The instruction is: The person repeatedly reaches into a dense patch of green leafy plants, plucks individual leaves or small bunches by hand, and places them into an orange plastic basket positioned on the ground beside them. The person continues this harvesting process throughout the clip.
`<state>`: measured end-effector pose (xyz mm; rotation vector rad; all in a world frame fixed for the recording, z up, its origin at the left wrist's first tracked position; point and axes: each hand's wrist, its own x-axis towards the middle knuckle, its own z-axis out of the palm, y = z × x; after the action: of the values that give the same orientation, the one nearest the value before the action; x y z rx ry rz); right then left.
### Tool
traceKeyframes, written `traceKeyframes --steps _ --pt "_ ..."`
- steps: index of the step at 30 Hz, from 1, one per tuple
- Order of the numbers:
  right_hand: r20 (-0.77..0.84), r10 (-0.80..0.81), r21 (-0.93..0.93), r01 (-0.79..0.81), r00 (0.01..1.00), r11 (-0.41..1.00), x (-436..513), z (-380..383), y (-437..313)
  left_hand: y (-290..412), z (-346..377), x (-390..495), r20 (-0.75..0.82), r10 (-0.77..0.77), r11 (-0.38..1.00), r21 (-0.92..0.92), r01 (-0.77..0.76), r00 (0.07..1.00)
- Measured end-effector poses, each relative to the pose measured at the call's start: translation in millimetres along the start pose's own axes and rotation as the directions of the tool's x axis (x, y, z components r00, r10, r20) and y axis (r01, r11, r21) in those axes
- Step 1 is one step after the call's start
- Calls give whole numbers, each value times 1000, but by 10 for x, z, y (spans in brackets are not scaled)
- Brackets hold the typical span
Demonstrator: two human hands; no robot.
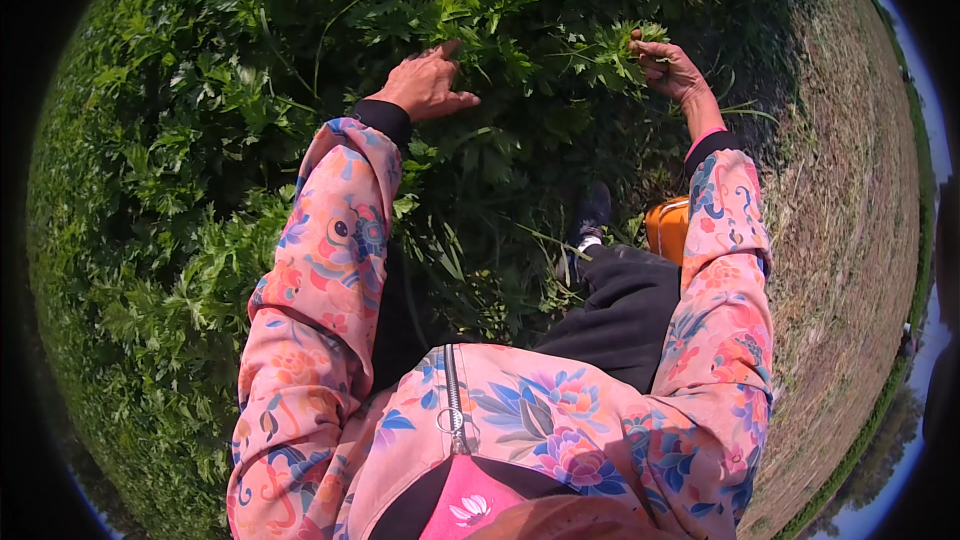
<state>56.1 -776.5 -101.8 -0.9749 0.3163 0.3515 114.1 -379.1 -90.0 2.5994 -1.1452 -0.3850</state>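
Observation:
Dense leafy green plants with lobed, toothed leaves fill the ground before me. My left hand reaches in among the leaves, palm down, thumb spread away from the fingers; nothing shows in it, though some fingertips are hidden by foliage. Off to the right, my right hand is raised at the edge of the plants. Its thumb and fingers pinch a leafy sprig, whose leaves stick out to the left of the fingers.
An orange container or bag stands beside my right forearm, partly covered by the sleeve. My dark shoe rests among grass blades at the plants' base. Dry, straw-covered ground stretches along the right, while the crop continues far left.

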Motion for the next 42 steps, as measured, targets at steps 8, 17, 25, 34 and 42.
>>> traceKeyframes --steps 8,17,25,34,42 --pt "240 -393 387 284 888 877 154 428 -551 -4 35 -8 27 18 1000 7 -19 999" --pt "-311 -405 -948 -253 860 192 1048 -126 24 55 42 47 -9 51 998 -19 -52 999" --pt "-328 -105 -906 -281 939 317 1012 293 152 16 -35 -34 31 17 1000 10 -17 999" --pt "-94 -37 -656 -34 995 754 795 429 196 62 -77 -4 135 -13 997 76 3 991" --pt "395 -18 -119 71 918 990 415 990 13 14 109 45 -267 106 983 173 -61 958"
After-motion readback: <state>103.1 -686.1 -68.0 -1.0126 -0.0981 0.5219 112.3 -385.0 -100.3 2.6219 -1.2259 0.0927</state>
